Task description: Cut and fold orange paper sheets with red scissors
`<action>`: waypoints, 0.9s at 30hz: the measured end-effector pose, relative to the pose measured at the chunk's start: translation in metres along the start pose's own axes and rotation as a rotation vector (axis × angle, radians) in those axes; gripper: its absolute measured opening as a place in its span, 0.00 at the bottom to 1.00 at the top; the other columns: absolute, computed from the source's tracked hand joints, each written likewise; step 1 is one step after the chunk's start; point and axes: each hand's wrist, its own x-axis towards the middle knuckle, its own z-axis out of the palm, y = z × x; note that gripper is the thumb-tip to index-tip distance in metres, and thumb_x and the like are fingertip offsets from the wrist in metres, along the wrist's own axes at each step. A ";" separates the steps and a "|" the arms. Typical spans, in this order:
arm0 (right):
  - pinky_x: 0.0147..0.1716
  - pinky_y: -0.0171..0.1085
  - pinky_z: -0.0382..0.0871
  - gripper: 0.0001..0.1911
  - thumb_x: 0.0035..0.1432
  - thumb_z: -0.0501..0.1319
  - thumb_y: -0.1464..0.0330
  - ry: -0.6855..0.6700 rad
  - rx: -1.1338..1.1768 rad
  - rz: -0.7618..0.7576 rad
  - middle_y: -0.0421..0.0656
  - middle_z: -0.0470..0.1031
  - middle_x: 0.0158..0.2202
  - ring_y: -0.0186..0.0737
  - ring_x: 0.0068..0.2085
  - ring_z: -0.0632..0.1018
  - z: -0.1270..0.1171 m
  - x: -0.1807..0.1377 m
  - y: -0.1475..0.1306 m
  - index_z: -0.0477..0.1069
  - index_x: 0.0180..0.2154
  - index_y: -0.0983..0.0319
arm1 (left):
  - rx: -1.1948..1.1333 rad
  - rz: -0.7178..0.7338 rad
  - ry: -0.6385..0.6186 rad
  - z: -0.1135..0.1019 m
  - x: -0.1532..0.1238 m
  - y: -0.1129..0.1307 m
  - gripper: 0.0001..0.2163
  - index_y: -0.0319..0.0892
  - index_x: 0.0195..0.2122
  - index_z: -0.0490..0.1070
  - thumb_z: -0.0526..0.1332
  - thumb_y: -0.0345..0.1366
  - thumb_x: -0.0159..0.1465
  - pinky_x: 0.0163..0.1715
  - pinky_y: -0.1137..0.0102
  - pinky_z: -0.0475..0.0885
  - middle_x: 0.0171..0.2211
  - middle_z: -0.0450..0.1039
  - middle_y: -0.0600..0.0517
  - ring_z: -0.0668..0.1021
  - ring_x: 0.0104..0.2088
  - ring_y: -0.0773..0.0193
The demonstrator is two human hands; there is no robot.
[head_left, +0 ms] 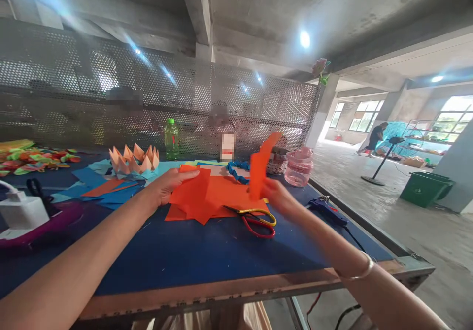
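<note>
Orange sheets in 2 hands

Left hand grips the sheets' near edge, fingers on top, while right hand pinches an upright orange strip low down. (Light, floppy paper: hold by the edges.) Scissors lie just below, on the blue table.
</note>
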 end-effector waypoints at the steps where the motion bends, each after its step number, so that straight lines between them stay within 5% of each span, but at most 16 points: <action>1: 0.35 0.37 0.66 0.15 0.63 0.50 0.65 -0.019 -0.174 -0.041 0.47 0.78 0.34 0.43 0.37 0.77 0.015 0.001 -0.001 0.70 0.30 0.63 | -0.001 0.016 0.015 -0.003 0.001 0.001 0.09 0.38 0.31 0.75 0.71 0.33 0.51 0.29 0.66 0.76 0.24 0.81 0.49 0.81 0.24 0.58; 6: 0.35 0.36 0.62 0.13 0.67 0.46 0.68 -0.136 -0.786 -0.095 0.50 0.77 0.37 0.44 0.39 0.77 0.060 -0.002 0.005 0.67 0.35 0.63 | 0.006 -0.013 -0.033 -0.010 0.009 -0.005 0.13 0.39 0.30 0.76 0.74 0.33 0.44 0.28 0.62 0.77 0.24 0.80 0.48 0.82 0.25 0.53; 12: 0.30 0.37 0.60 0.14 0.68 0.44 0.66 -0.187 -0.930 0.068 0.50 0.78 0.36 0.48 0.36 0.79 0.051 -0.003 0.012 0.65 0.45 0.61 | 0.093 -0.112 -0.164 -0.007 0.019 -0.027 0.17 0.40 0.33 0.76 0.75 0.35 0.42 0.31 0.64 0.77 0.28 0.82 0.46 0.83 0.29 0.53; 16: 0.32 0.39 0.61 0.15 0.67 0.45 0.65 -0.050 -0.866 0.205 0.51 0.77 0.35 0.50 0.37 0.78 0.030 0.003 0.024 0.68 0.42 0.61 | 0.127 -0.081 -0.122 -0.007 0.022 -0.032 0.17 0.41 0.30 0.74 0.75 0.36 0.40 0.32 0.64 0.76 0.26 0.80 0.49 0.82 0.28 0.56; 21: 0.35 0.37 0.59 0.13 0.62 0.50 0.69 0.161 -0.651 0.118 0.49 0.74 0.34 0.45 0.38 0.74 0.005 0.015 0.033 0.69 0.29 0.62 | 0.316 0.009 -0.125 -0.006 0.021 -0.032 0.13 0.41 0.24 0.71 0.73 0.37 0.40 0.25 0.69 0.71 0.22 0.77 0.52 0.78 0.24 0.59; 27: 0.26 0.34 0.56 0.15 0.59 0.48 0.62 0.267 -0.357 0.046 0.39 0.67 0.24 0.38 0.28 0.67 0.013 0.048 0.019 0.68 0.28 0.61 | 0.686 0.278 0.068 -0.020 0.030 -0.025 0.05 0.40 0.17 0.74 0.67 0.34 0.44 0.19 0.73 0.57 0.14 0.68 0.55 0.68 0.18 0.66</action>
